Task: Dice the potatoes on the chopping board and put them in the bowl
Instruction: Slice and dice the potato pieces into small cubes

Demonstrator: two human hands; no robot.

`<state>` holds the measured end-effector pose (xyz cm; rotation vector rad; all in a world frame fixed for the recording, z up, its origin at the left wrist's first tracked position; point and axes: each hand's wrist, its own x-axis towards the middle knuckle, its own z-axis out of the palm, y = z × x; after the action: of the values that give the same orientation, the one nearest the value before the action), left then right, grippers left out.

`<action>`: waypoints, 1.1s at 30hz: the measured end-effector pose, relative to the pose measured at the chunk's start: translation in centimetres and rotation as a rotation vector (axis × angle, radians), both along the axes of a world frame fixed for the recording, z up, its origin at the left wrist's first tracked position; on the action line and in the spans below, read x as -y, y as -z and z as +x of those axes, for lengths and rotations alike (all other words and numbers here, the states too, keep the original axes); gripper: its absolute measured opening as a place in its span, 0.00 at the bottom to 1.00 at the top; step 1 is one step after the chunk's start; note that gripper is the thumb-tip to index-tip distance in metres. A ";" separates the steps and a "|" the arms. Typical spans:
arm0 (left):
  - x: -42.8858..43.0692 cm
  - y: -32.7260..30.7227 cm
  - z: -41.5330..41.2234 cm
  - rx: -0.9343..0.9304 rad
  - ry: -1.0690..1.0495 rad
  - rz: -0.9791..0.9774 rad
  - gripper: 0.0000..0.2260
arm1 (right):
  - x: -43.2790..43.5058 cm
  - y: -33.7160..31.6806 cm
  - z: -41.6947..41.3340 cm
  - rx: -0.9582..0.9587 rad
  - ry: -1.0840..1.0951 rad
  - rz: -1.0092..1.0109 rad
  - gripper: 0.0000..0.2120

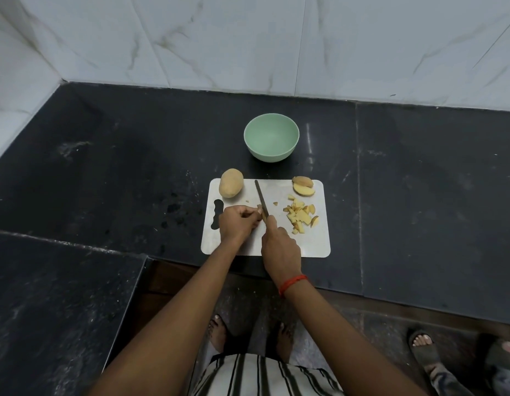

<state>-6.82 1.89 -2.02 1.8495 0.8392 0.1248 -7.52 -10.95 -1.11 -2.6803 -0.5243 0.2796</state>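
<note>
Pale potato piece (259, 207) sits on the board (319, 244), pinched in the left hand (239, 224); the right hand (281, 250) clamps the knife (261, 200). Being small, it may slip and bring fingertips (256, 216) under the knife.

One view, head-worn, wide-angle. It looks forward and steeply down from above and behind the grip, where the right hand (281, 247) holds the knife (261, 200) and the left hand (238, 224) pinches a potato piece (259, 208). Grip sits just below frame centre, at arm's reach. Beyond the grip: bowl (271, 137), then tiled wall (248, 38). Nearer than the grip: striped shirt (262, 372), feet (218, 332). Straight lines bow toward the frame edges.
</note>
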 end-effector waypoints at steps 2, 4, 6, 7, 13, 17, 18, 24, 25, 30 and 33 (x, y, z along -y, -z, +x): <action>-0.1 0.1 0.0 -0.010 0.005 -0.004 0.04 | 0.0 -0.1 0.6 -0.001 -0.027 -0.004 0.15; -0.2 -0.1 0.0 -0.013 -0.001 -0.017 0.03 | 0.2 0.0 1.0 0.007 -0.047 0.006 0.13; 0.0 -0.2 0.1 -0.011 -0.013 -0.023 0.03 | 0.4 0.1 1.3 0.012 -0.057 0.014 0.12; 0.0 -0.2 0.1 -0.011 -0.019 -0.024 0.03 | 0.5 0.2 1.4 0.011 -0.064 0.015 0.12; 0.1 0.0 0.2 -0.012 -0.021 -0.010 0.03 | 1.1 -0.4 1.8 0.002 -0.105 -0.022 0.15; 0.2 0.1 0.3 -0.009 -0.020 0.020 0.07 | 1.4 -0.7 2.0 -0.001 -0.146 -0.038 0.16; 0.3 0.2 0.3 -0.009 -0.022 0.022 0.07 | 1.4 -0.7 2.1 0.000 -0.152 -0.038 0.16; 0.4 0.2 0.3 -0.015 -0.033 0.024 0.06 | 2.8 0.5 1.2 0.020 -0.181 -0.124 0.15; 0.4 0.1 0.3 -0.018 -0.038 0.023 0.06 | 3.2 0.6 0.8 0.027 -0.187 -0.146 0.14; 0.5 0.3 0.2 -0.011 -0.049 0.031 0.06 | 6.3 0.4 -2.3 0.011 -0.181 -0.181 0.11; 0.5 0.3 0.1 0.007 -0.045 0.039 0.05 | 8.7 0.5 -4.1 -0.014 -0.138 -0.098 0.06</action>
<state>-6.76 1.36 -2.28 1.8666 0.8791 0.1771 -11.63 -19.63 -1.59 -2.7381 -0.7100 0.3716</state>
